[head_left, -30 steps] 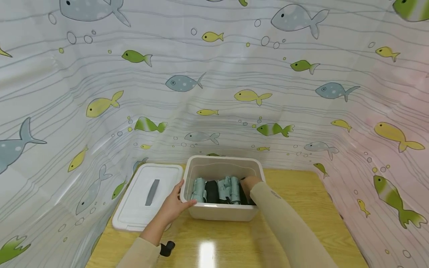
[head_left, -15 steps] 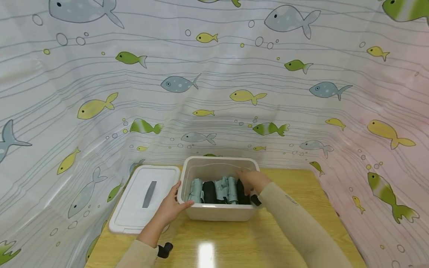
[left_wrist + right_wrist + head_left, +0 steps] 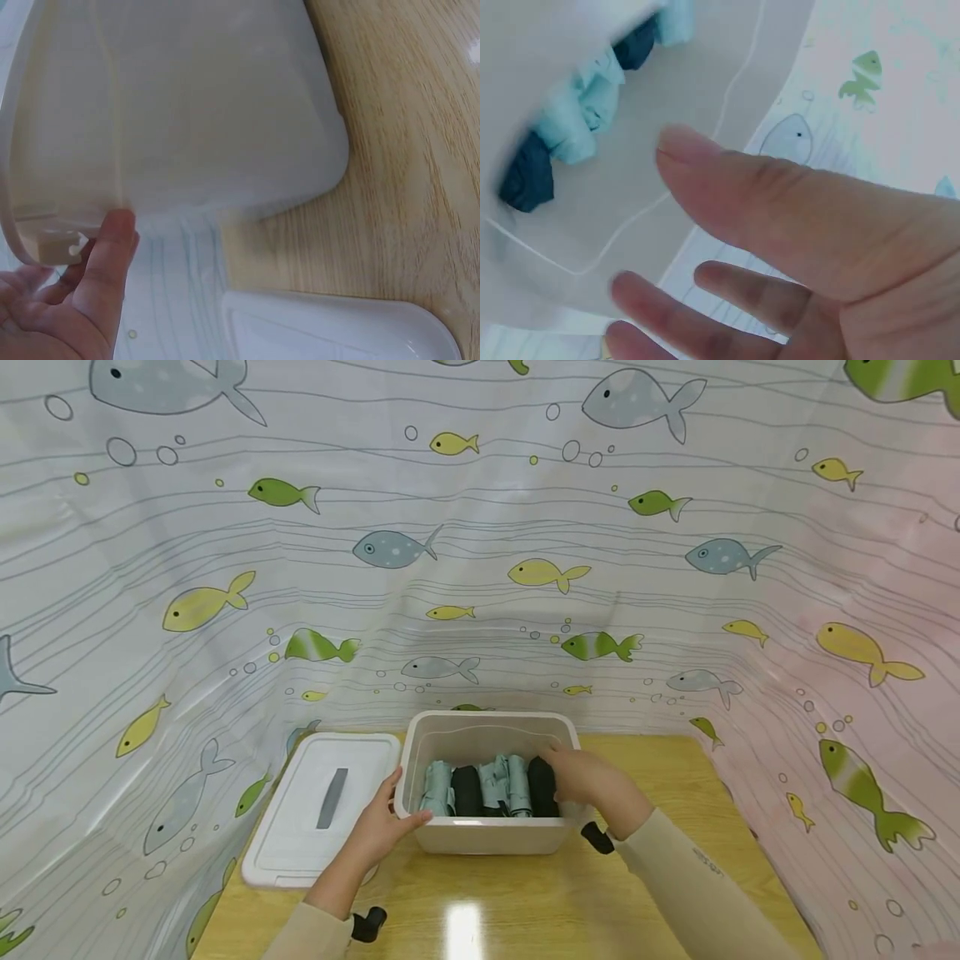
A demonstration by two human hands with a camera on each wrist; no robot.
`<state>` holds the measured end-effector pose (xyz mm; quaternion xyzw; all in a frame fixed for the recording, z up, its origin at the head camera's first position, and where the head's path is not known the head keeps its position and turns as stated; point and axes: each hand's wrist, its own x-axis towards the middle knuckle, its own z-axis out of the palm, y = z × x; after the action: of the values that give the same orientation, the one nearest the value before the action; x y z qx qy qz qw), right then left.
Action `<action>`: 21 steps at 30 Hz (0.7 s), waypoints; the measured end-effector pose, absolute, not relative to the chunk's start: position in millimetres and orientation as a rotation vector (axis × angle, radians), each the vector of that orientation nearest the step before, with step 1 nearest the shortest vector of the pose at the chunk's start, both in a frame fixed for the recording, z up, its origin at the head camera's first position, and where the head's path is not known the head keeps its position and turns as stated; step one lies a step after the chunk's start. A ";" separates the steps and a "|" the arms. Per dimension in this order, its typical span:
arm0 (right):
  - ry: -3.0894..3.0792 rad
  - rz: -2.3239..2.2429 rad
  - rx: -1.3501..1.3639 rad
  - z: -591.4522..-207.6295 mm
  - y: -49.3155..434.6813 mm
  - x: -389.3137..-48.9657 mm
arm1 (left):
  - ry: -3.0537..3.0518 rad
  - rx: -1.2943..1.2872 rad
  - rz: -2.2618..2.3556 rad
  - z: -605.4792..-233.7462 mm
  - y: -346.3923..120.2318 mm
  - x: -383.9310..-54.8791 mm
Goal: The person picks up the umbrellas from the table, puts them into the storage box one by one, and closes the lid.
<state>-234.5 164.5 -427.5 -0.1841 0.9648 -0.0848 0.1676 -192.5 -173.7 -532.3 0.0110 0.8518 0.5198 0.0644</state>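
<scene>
A beige plastic storage bin (image 3: pixel 495 837) stands on the table. Inside it lie light-green fabric rolls (image 3: pixel 518 785) and two black rolls, the rightmost black roll (image 3: pixel 542 789) closest to the right side. My left hand (image 3: pixel 381 822) holds the bin's left front corner, with a finger (image 3: pixel 109 251) against the outer wall in the left wrist view. At the right rim, my right hand (image 3: pixel 596 779) is spread and holds nothing. In the right wrist view its thumb (image 3: pixel 727 187) and fingers are apart, away from the rolls. Whether it touches the rim is unclear.
A white lid (image 3: pixel 288 835) with a grey handle lies on the table (image 3: pixel 525 910) left of the bin. Behind and on both sides hangs a fish-printed curtain (image 3: pixel 480 635). Small black straps circle both wrists.
My right hand has risen from the rightmost black roll and moved right to the bin's rim, leaving the roll in the bin. My left hand keeps its hold on the corner.
</scene>
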 end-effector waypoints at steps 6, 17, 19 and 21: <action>2.895 -0.324 -0.570 -440.0 180.4 -210.9 | 2.589 0.033 1.543 -530.8 -173.7 -191.3; 3.157 -0.572 -0.547 -468.7 199.2 -185.7 | 2.586 0.039 1.535 -530.0 -176.1 -190.8; 3.208 -0.617 -0.552 -476.0 202.4 -183.2 | 2.584 0.039 1.542 -531.8 -175.5 -191.2; 3.261 -0.664 -0.544 -482.8 205.3 -180.3 | 2.582 0.034 1.549 -532.8 -174.7 -191.1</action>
<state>-180.3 205.3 -482.8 -0.1603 0.9606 -0.1957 -0.1152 -191.1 -174.7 -532.8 0.0113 0.8557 0.5132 0.0651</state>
